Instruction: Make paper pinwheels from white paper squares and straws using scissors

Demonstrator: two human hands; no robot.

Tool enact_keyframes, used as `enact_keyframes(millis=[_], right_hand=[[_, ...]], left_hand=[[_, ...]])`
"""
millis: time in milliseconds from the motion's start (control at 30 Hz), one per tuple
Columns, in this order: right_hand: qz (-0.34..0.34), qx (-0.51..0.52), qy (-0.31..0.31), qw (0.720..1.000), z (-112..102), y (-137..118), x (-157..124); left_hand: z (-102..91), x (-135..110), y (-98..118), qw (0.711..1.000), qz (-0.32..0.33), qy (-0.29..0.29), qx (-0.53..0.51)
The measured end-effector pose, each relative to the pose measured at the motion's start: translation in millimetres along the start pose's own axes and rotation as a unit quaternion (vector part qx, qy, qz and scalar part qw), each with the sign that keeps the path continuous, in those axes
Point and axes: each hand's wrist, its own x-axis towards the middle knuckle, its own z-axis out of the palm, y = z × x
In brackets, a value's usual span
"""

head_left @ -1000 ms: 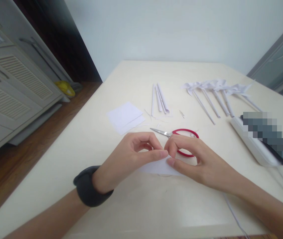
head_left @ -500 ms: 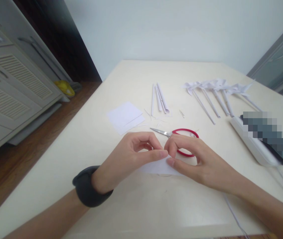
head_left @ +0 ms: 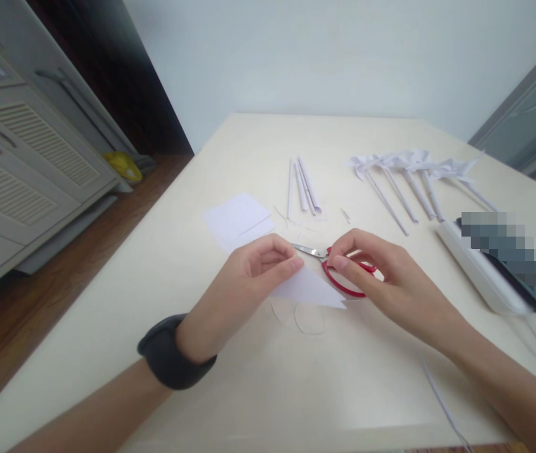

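A folded sheet of white paper (head_left: 308,288) is pinched at its upper edge between the thumb and fingers of my left hand (head_left: 263,267), and its pointed corner reaches to the right. My right hand (head_left: 369,267) has its thumb and fingers closed at the red handles of the scissors (head_left: 315,251), hiding part of them. The scissors lie just beyond the paper, metal blades pointing left. Below the paper are thin curled paper strips (head_left: 309,332) on the table.
White paper squares (head_left: 237,217) lie left of several rolled paper tubes (head_left: 302,185). Thin pins (head_left: 345,215) rest nearby. Several paper pinwheels (head_left: 409,165) on sticks are at the back right. A white device (head_left: 480,277), partly blurred out, stands at the right with a cable (head_left: 445,402) in front.
My right hand has let go of the paper and moved right and up onto the scissors' handles. My left hand has shifted slightly left and up with the folded paper.
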Motion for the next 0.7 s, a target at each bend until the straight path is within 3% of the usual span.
enact_keyframes(millis=[200,467,700], right_hand=[[0.01,-0.093,0.028,0.995,6,17,2],[0.002,-0.013,-0.067,0.998,3,-3,0],[0.004,0.007,-0.084,0.996,3,-5,-1]], left_hand=[[3.6,-1,-1,0.999,-0.023,0.012,-0.021],[1.8,-2,-1,1.0,-0.011,-0.009,0.021],[2.2,-1,-5,0.998,0.005,-0.036,0.054]])
